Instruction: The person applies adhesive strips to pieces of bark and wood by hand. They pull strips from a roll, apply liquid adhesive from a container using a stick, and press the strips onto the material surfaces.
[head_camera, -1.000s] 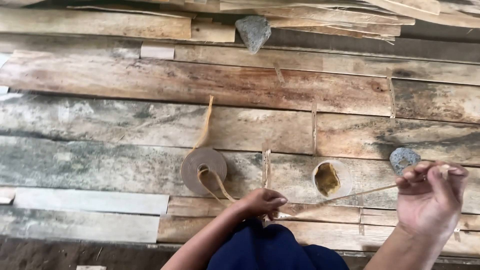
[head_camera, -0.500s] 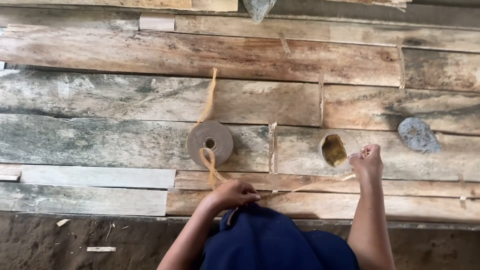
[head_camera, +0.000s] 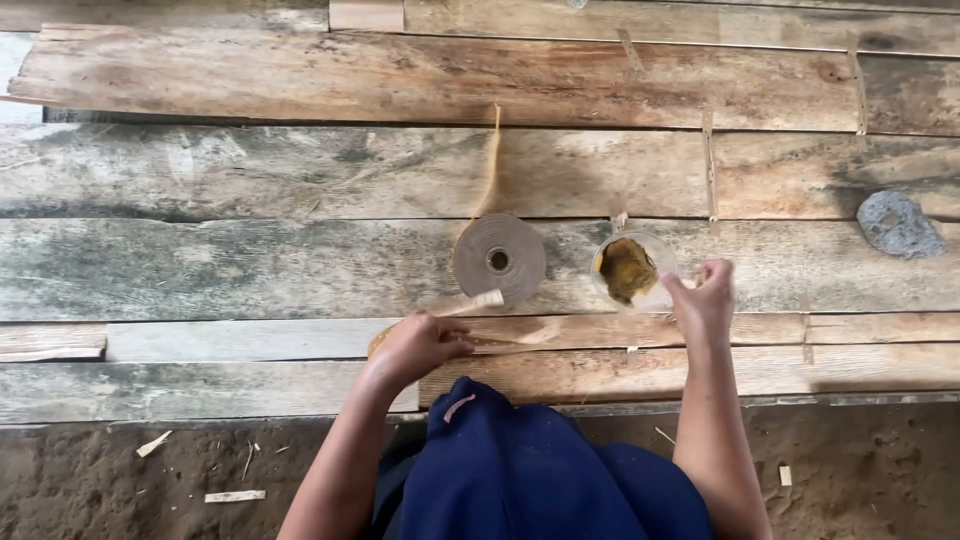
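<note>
left grip: the left hand (head_camera: 418, 345) covers the strip's end; what its fingers pinch is unclear.
right grip: the right hand (head_camera: 703, 300) hides the cup (head_camera: 632, 272) rim at 4 o'clock.
bottom edge: both forearms cut off.

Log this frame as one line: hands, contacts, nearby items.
left hand: pinching thin strip | right hand: at clear cup of brown paste | coiled roll between, on planks | grey stone apart

Single head view, straight down, close over plank floor (head_camera: 250, 270).
</note>
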